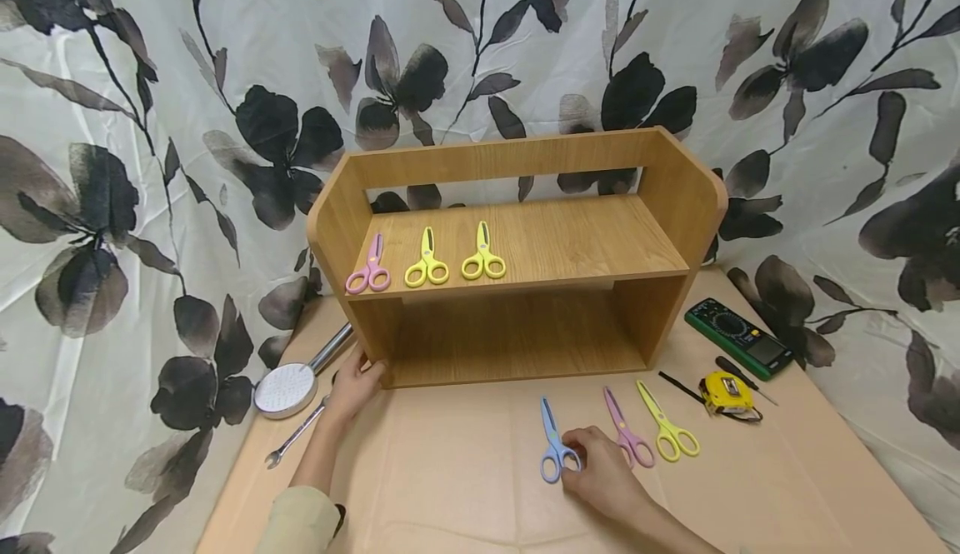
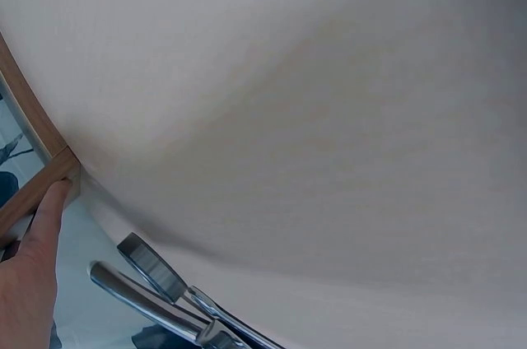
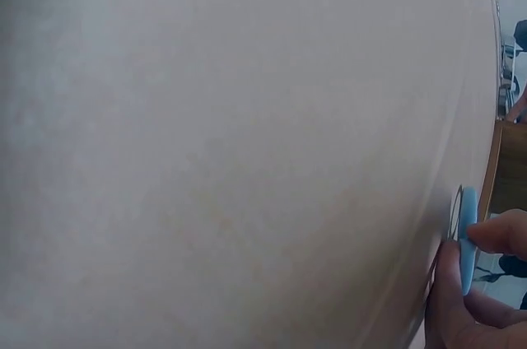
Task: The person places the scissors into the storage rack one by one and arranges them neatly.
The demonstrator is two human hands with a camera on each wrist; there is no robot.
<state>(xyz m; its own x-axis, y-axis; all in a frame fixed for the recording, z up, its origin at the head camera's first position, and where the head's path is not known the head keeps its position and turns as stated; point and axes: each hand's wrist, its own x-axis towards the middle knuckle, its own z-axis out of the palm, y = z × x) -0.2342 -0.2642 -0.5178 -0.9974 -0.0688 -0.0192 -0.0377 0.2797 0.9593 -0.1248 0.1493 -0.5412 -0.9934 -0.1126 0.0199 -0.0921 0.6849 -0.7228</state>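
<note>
A wooden shelf (image 1: 510, 158) stands on the table, and my left hand (image 1: 358, 383) holds the lower front corner of its left side. In the left wrist view a digit of the left hand (image 2: 37, 258) lies along the wooden edge (image 2: 41, 188). My right hand (image 1: 603, 466) pinches a handle loop of blue scissors (image 1: 553, 441), their blades pointing toward the shelf. Thumb and finger grip the blue handle (image 3: 468, 238) in the right wrist view. Just right of that hand lie pink scissors (image 1: 628, 429) and yellow scissors (image 1: 667, 422).
On the upper board sit pink scissors (image 1: 369, 267) and two yellow pairs, one left (image 1: 427, 258), one right (image 1: 483, 252). A shower head (image 1: 288, 389) and wrench (image 1: 296, 435) lie left. At right are a tape measure (image 1: 726, 392), a screwdriver (image 1: 738, 373) and a green multimeter (image 1: 738, 337).
</note>
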